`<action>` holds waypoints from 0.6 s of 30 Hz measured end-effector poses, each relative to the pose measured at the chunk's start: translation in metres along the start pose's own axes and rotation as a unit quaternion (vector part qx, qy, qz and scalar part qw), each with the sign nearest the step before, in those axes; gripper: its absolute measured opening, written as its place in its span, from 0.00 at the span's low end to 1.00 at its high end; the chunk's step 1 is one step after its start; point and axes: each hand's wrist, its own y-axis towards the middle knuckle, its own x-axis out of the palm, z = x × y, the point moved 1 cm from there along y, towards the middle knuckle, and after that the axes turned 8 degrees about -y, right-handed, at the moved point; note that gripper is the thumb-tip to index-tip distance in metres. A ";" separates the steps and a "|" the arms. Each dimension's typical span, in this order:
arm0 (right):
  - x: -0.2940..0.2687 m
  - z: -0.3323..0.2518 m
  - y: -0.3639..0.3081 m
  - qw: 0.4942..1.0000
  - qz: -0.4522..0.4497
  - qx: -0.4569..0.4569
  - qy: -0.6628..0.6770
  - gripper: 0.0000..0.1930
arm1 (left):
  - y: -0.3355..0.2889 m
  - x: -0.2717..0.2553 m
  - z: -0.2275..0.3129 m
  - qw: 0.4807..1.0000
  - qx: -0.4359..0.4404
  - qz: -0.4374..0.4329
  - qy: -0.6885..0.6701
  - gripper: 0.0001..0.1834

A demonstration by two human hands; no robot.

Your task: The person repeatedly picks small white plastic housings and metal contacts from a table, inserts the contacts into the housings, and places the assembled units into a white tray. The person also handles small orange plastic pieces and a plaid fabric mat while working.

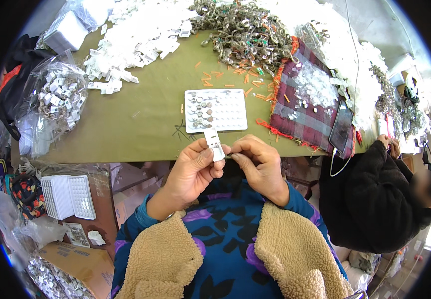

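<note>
"While you watch those fingers, can you make out where the small white housing (pixel 215 145) is?"

"Up in the left hand (pixel 198 162), near the table's front edge. Thumb and fingers grip it, and its far end overlaps the tray's near rim as I see it."

"And the right hand (pixel 259 164)?"

"Just beside it, thumb and forefinger pinched on a thin dark piece (pixel 229 155) at the housing's right side. It's too small for me to say what it is."

"So both 2 hands are busy. What's in the white tray (pixel 238 125)?"

"Rows of round cups, with small metal pieces (pixel 209 112) in some on the left. It lies flat on the green table (pixel 140 119), orange sticks (pixel 247 78) scattered beyond it."

"Behind those?"

"A tangled heap of metal parts (pixel 247 32), with a pile of white pieces (pixel 130 42) to its left. On the right, a plaid cloth (pixel 292 112) carries clear bits (pixel 315 84) and a dark phone (pixel 342 127) with a white cable (pixel 333 164)."

"Someone's over there too."

"Yes, 1 co-worker in a dark fuzzy coat (pixel 379 199), at the far right."
</note>
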 end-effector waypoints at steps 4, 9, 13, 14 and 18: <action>-0.014 0.006 0.000 0.985 -0.040 0.041 0.161 0.05 | 0.003 -0.007 -0.003 0.993 -0.058 -0.028 -0.102 0.12; -0.027 -0.014 -0.002 0.891 -0.080 0.215 0.392 0.06 | 0.003 -0.001 -0.007 0.990 0.086 0.015 0.107 0.13; -0.014 -0.024 0.006 0.942 -0.026 0.194 0.271 0.08 | 0.000 0.008 -0.011 0.974 0.133 0.023 0.184 0.11; -0.012 -0.025 0.007 0.946 -0.018 0.191 0.261 0.07 | 0.000 0.009 -0.011 0.975 0.130 0.028 0.179 0.10; -0.010 -0.022 0.005 0.962 -0.019 0.195 0.188 0.06 | -0.002 0.010 -0.012 0.981 0.123 0.038 0.147 0.10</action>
